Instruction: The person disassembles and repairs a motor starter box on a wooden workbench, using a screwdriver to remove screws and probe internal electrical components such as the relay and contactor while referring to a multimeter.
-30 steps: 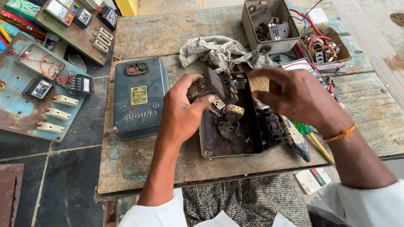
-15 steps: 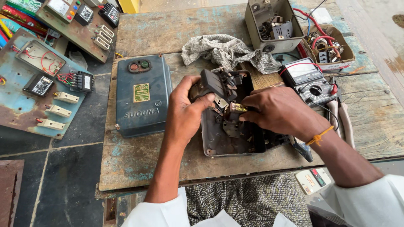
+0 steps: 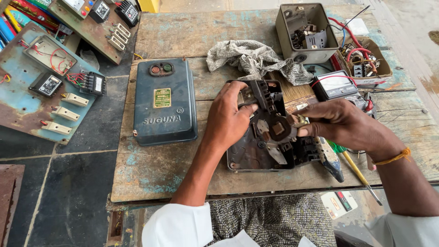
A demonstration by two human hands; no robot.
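Observation:
An open dark metal starter base [image 3: 249,155] lies on a worn wooden bench [image 3: 183,36] in front of me. My left hand [image 3: 228,116] grips the black contactor block [image 3: 265,98] at the top of the base. My right hand [image 3: 340,123] pinches a small brass and black part [image 3: 297,121] over the middle of the base, beside a brown coil piece [image 3: 276,129]. The dark blue starter cover [image 3: 163,103] with two buttons lies flat to the left of my left hand.
A crumpled patterned rag [image 3: 251,59] lies behind the base. A grey metal box [image 3: 306,32] of parts and a cardboard box [image 3: 366,59] of red wires stand at back right, a meter [image 3: 336,84] beside them. Screwdrivers [image 3: 354,171] lie at right. Switch panels [image 3: 45,82] cover the floor at left.
My right hand has pulled away to the right, off the base's middle, now pinching a small part. My left hand stays on the contactor block. The view has shifted slightly.

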